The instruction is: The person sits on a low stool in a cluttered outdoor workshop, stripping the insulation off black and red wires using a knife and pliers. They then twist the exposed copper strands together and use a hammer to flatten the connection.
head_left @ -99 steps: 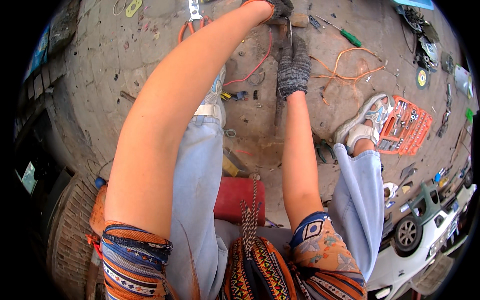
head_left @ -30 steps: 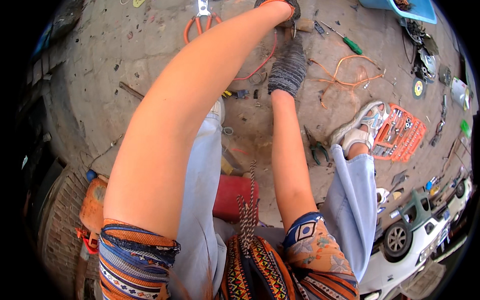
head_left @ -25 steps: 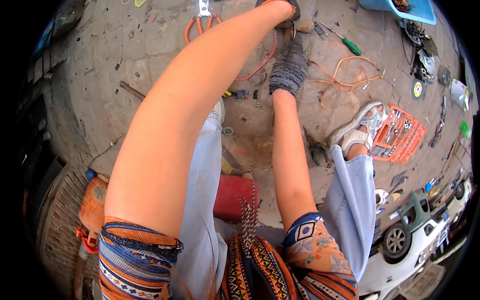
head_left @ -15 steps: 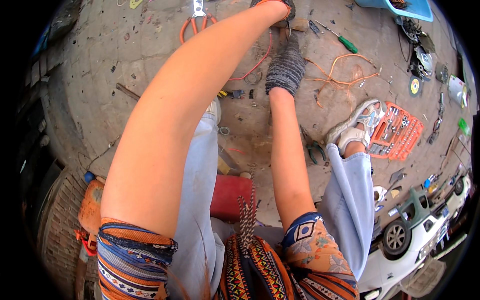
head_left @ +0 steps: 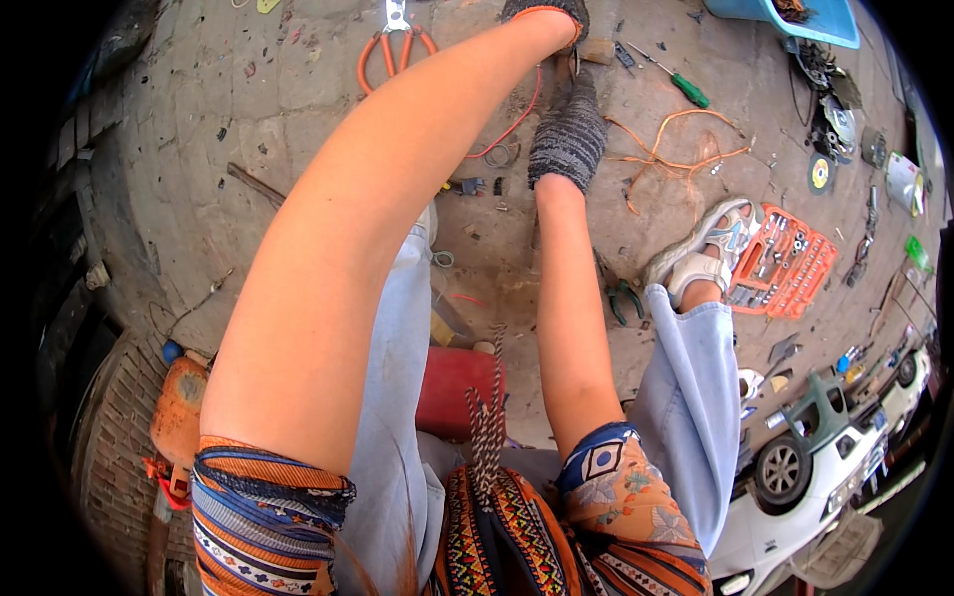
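Note:
My left hand (head_left: pixel 547 12), in a dark glove with an orange cuff, reaches to the top edge of the view; its fingers curl over something I cannot make out. My right hand (head_left: pixel 568 134), in a grey knit glove, sits just below it, closed around a thin dark tool (head_left: pixel 570 72) that points up toward the left hand. A small wooden block (head_left: pixel 597 50) lies right beside both hands. A red wire (head_left: pixel 517 121) loops on the concrete to the left of the right hand. My bare forearms hide much of the ground between.
Orange-handled cutters (head_left: pixel 396 40) lie top left. A green screwdriver (head_left: pixel 688 89) and tangled orange wire (head_left: pixel 676 144) lie to the right. An orange socket tray (head_left: pixel 780 260) sits by my sandalled foot (head_left: pixel 701 248), with pliers (head_left: pixel 624 298) nearby. A blue tub (head_left: pixel 800 15), a red stool (head_left: pixel 457 389) and a white car (head_left: pixel 815 477) are also here.
Both hands stay at the same spot on the ground, the right glove keeping its grip. Only the view shifts slightly.

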A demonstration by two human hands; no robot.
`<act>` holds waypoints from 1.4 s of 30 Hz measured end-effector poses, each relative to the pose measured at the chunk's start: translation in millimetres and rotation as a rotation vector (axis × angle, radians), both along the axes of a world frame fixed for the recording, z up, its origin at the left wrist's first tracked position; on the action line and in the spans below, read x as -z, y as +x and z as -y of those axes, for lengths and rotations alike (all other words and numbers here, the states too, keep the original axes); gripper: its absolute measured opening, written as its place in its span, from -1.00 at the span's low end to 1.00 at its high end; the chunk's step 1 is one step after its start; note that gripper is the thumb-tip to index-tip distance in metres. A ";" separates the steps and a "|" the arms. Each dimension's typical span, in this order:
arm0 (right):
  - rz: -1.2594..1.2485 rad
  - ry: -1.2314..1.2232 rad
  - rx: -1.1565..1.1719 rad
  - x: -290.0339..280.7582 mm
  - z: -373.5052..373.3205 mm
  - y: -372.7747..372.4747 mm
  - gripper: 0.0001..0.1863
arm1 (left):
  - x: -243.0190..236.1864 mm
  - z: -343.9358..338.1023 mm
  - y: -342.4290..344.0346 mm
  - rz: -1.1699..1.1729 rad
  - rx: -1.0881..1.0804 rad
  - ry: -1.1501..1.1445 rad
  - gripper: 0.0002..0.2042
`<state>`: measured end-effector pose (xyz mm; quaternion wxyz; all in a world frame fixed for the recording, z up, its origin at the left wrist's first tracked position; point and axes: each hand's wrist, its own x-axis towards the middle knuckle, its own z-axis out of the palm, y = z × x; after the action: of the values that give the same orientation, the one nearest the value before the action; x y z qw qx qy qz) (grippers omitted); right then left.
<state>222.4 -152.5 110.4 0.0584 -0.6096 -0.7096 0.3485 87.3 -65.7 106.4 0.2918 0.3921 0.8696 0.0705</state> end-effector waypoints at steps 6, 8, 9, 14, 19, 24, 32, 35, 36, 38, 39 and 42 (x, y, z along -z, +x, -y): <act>-0.034 0.043 0.020 -8.1 9.5 2.2 -0.65 | -2.5 2.1 0.7 0.002 -0.022 -0.009 -0.74; -0.028 0.009 0.028 -7.2 8.9 1.9 -0.64 | -10.0 2.0 -0.7 0.024 -0.017 -0.027 -0.74; -0.024 -0.008 0.033 -6.0 8.2 1.9 -0.64 | -12.2 1.5 -1.2 0.024 0.003 -0.033 -0.74; -0.113 0.121 -0.009 9.7 12.6 12.7 -0.60 | -19.5 1.6 0.7 -0.003 -0.019 0.005 -0.73; -0.165 0.078 0.014 11.1 11.0 11.9 -0.65 | -12.7 -0.8 1.9 -0.029 0.001 -0.017 -0.73; -0.170 0.238 -0.055 15.8 12.6 15.8 -0.65 | -10.0 0.6 5.7 -0.069 0.037 0.027 -0.72; -0.128 0.089 -0.002 7.2 8.9 12.0 -0.65 | -16.4 1.6 5.1 -0.034 0.018 -0.015 -0.72; -0.135 0.114 -0.013 9.6 9.2 12.3 -0.65 | -12.3 0.7 4.1 -0.041 0.011 -0.015 -0.72; -0.142 0.124 -0.017 10.3 9.6 12.5 -0.65 | -11.2 0.6 3.8 -0.042 0.011 -0.016 -0.72; -0.116 0.112 -0.012 8.2 10.6 11.3 -0.65 | -9.1 0.5 4.0 -0.043 0.012 -0.020 -0.72; -0.104 0.105 -0.010 7.6 11.0 10.9 -0.65 | -8.7 0.8 4.1 -0.042 0.020 -0.026 -0.72; -0.127 0.138 -0.011 11.2 10.5 12.0 -0.65 | -11.5 -1.1 3.8 -0.040 0.045 -0.041 -0.73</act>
<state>234.4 -163.0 99.2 0.1434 -0.5767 -0.7302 0.3370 91.1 -64.6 117.8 0.2840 0.4070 0.8673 0.0384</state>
